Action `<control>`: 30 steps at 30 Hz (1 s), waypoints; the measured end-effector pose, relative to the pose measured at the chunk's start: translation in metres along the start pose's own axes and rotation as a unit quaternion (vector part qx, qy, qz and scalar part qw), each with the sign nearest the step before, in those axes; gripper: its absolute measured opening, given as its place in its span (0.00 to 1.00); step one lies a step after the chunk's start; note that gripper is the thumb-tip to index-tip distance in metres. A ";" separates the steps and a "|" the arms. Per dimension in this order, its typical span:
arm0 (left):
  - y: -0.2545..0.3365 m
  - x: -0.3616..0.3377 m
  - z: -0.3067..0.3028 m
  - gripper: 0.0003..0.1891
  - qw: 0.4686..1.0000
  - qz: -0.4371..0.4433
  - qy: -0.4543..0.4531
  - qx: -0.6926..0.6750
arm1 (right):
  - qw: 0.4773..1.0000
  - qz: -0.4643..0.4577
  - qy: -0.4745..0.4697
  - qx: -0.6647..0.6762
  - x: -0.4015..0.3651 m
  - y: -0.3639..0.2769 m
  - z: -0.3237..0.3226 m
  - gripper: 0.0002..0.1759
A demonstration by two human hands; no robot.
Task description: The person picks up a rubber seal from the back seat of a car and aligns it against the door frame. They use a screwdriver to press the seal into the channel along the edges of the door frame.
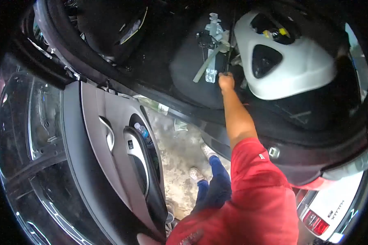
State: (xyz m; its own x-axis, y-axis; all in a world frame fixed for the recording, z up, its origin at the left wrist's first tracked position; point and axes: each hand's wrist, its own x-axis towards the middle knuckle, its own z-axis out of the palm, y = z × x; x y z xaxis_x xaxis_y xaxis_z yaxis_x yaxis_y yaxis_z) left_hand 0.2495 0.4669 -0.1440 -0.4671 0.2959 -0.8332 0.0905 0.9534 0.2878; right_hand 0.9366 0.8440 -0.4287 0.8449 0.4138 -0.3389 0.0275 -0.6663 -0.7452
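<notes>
My right hand (226, 81) reaches into the car over the dark seat (184, 75), its fingers closed around something dark and thin that I cannot make out. Just left of the hand, a silver metal piece with a black motor-like part, which looks like a window regulator (211, 53), lies on the seat. A pale translucent strip (206, 67) rests slantwise across it. To the right of my hand sits a white moulded plastic piece (290, 77) with rounded triangular openings, and yellow bits (283, 31) show in the upper one. My left hand is out of view.
The open car door (94, 122) stands on the left, with a silver inner handle (107, 132) and a bottle (142, 130) in its pocket. The door sill (180, 114) runs below the seat. A white vehicle (339, 208) with a red tail light is at lower right.
</notes>
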 end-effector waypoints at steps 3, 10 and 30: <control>0.010 0.017 0.025 0.33 1.000 -0.021 0.006 0.011 | 0.999 0.032 0.027 0.002 0.041 0.001 0.030 0.41; 0.028 0.039 0.058 0.32 0.998 -0.045 -0.002 0.038 | 0.985 0.003 -0.030 -0.169 0.082 0.013 0.027 0.38; 0.020 0.019 0.084 0.29 0.996 -0.040 -0.020 0.077 | 0.994 0.007 -0.006 -0.109 0.043 -0.053 0.007 0.34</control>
State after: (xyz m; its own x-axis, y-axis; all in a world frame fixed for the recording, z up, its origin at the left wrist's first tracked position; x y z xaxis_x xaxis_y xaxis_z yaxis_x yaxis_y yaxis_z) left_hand 0.3159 0.4963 -0.1936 -0.4433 0.2179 -0.8695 0.1892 0.9709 0.1469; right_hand 0.9677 0.9014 -0.4080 0.8399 0.4093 -0.3564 0.1318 -0.7908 -0.5977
